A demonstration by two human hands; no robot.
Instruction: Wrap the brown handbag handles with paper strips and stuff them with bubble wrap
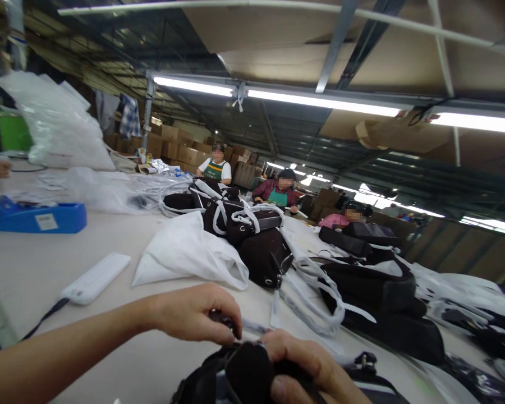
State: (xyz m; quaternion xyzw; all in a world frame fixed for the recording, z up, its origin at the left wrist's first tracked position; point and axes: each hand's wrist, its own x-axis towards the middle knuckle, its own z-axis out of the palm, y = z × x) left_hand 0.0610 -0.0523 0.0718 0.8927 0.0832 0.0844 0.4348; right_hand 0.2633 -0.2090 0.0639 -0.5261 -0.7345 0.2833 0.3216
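Observation:
At the bottom of the head view is a black bag (pixel 248 373), cut off by the lower edge. My right hand (pixel 307 362) is closed on its right side, with the thumb across the dark fabric. My left hand (pixel 193 314) reaches in from the left, its fingers curled down at the bag's top edge. A small dark piece (pixel 222 318) shows between its thumb and fingers; what it is I cannot make out. Just beyond my hands lie a white cloth-like bag (pixel 185 252) and a black bag with metal eyelets (pixel 265 255).
Black bags with plastic-wrapped straps (pixel 332 308) pile up at the middle and right. On the left are a blue tape dispenser (pixel 63 217), a white power bank (pixel 96 278) with a cable, and clear plastic bags (pixel 63 123). Several co-workers (pixel 280 188) sit across the table.

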